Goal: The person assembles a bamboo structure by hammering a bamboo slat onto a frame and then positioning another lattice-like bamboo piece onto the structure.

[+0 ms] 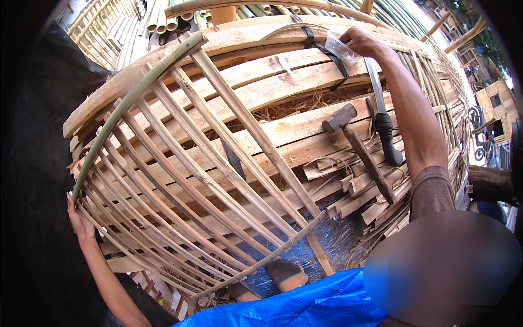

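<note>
A slatted bamboo frame (200, 169), with a curved green-brown bar along its upper left side, leans across the work area. At its left corner my left hand (81, 222) grips the edge, fingers pointing up along it. My right arm reaches far across to the back right. There my right hand (364, 41) is closed on the rim of a clear plastic container (341, 50), tilted over the boards; its contents cannot be made out. Below that arm lie a hammer (359, 150) with a wooden handle and a large black-handled knife (384, 122).
Stacked wooden boards (310, 128) fill the middle, with shavings in the gaps and a black strap (333, 64) over them. Split bamboo strips (376, 191) pile at the right. A blue tarp (283, 305) lies at the front beside feet (286, 274). Bamboo poles (160, 22) stand behind.
</note>
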A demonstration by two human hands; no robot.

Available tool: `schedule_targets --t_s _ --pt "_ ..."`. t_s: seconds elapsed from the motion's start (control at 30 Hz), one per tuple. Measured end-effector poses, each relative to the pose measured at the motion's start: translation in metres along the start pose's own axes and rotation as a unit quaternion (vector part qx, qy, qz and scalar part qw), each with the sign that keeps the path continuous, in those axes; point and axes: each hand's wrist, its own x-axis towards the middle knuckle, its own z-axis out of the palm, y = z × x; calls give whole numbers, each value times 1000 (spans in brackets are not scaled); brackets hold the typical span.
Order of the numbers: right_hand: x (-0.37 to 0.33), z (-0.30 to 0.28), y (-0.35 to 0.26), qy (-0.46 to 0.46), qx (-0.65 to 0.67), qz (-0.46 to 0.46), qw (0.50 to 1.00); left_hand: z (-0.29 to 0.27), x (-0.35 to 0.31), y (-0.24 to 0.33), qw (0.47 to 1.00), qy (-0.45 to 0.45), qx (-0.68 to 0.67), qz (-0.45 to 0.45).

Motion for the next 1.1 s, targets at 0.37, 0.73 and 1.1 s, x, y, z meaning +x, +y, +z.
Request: schedule_targets --t_s 0.37,0.73,1.1 --pt "-4 2 4 34 -15 34 999 -6 -6 3 1000 -16 -2 -6" --pt "-14 -10 13 21 76 53 995 -6 -13 22 1000 -20 21 -8" --pt "-30 2 11 93 86 48 991 -3 -42 38 998 -3 34 44"
